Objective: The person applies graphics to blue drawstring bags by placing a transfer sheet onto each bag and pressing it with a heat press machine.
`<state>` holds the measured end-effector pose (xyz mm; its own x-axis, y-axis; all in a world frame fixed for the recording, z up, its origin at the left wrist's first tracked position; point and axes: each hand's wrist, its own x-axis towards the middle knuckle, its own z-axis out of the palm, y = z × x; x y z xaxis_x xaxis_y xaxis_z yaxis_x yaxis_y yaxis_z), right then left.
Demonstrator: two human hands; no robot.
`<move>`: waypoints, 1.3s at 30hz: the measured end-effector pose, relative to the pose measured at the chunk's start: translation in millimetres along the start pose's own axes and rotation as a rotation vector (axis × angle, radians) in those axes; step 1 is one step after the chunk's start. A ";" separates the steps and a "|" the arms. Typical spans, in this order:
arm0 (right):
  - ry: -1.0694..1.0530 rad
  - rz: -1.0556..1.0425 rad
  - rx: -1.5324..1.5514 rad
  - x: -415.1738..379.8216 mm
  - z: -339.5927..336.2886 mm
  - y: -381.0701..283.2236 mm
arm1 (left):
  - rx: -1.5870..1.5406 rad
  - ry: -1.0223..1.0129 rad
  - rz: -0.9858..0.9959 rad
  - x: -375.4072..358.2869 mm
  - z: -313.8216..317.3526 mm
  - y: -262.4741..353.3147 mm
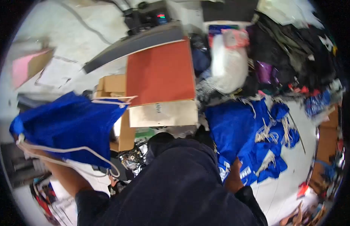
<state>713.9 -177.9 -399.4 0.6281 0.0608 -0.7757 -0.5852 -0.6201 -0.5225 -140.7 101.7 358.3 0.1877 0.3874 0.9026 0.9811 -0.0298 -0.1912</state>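
A blue drawstring bag [69,128] with white cords hangs at the left, held up by my left hand [50,164]. That hand is mostly hidden under the bag, and only the wrist and forearm show. My right hand [233,176] reaches down to the near edge of a pile of blue drawstring bags [250,135] on the white table at the right. Its fingers are tucked among the bags and hidden. My dark sleeves and torso fill the bottom middle.
A heat press with a red-orange platen [160,71] stands ahead, with a tan board [163,113] at its front. Cardboard boxes [113,84] sit to its left. A white plastic sack [227,64] and heaped dark clothes [288,41] lie at the back right.
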 end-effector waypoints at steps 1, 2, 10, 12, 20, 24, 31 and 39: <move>0.025 -0.155 0.010 -0.6 17.1 2.0 | 0.000 0.010 0.011 6.2 8.4 28.1; 0.551 -0.106 -0.763 -47.4 31.4 -56.0 | -0.002 0.015 0.017 11.4 16.9 56.4; -0.878 -1.259 -0.607 -378.6 189.3 -300.3 | -0.266 0.072 0.067 50.7 47.9 75.0; -1.152 -1.565 -0.632 -453.5 240.5 -310.5 | -0.299 0.106 0.051 53.8 41.8 111.4; -2.123 -0.808 -0.725 -647.6 391.4 -293.0 | -1.804 -0.991 0.004 95.7 3.4 153.4; -2.406 -0.693 -0.879 -687.9 400.0 -276.6 | -1.937 -0.846 -0.249 57.6 15.2 111.6; -1.968 -1.112 -0.406 -628.6 360.3 -293.7 | -1.302 -0.512 -0.487 -67.1 32.1 20.6; -1.511 -1.488 -0.067 -652.0 279.3 -365.2 | -1.944 -0.234 -0.686 -66.1 75.2 45.3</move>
<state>374.9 227.4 198.3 -0.3265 0.8189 0.4720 -0.1251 0.4575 -0.8804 -112.3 144.0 261.0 -0.0032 0.8354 0.5496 -0.3352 -0.5187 0.7865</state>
